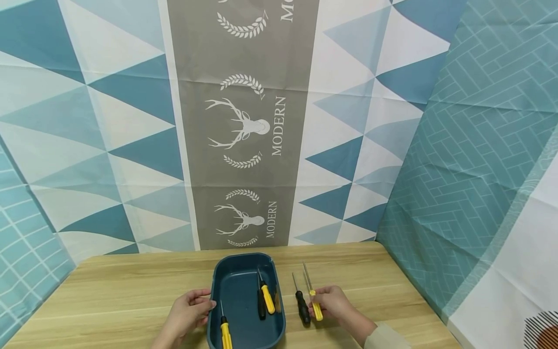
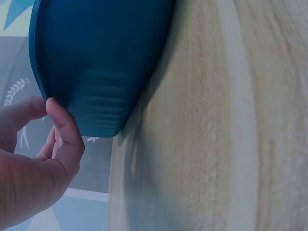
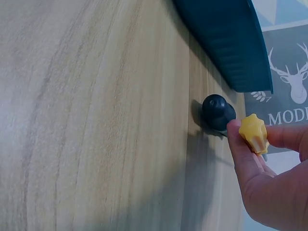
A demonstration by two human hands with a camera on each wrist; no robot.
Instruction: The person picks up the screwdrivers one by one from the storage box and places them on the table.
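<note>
Wood tbl (image 1: 131,286); held screwdriver (image 1: 317,312) w/ ridged yel. hndl (image 3: 253,131), thin shaft (image 1: 308,277).

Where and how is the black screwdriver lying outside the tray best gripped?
Probably by its thick handle, from above on the near side: the handle points toward the person, the thin shaft away, while the tray and the right hand with its yellow screwdriver flank it.

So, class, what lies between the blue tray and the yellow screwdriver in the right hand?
A black screwdriver lies on the table between the tray and the yellow screwdriver; the head view shows it.
</note>
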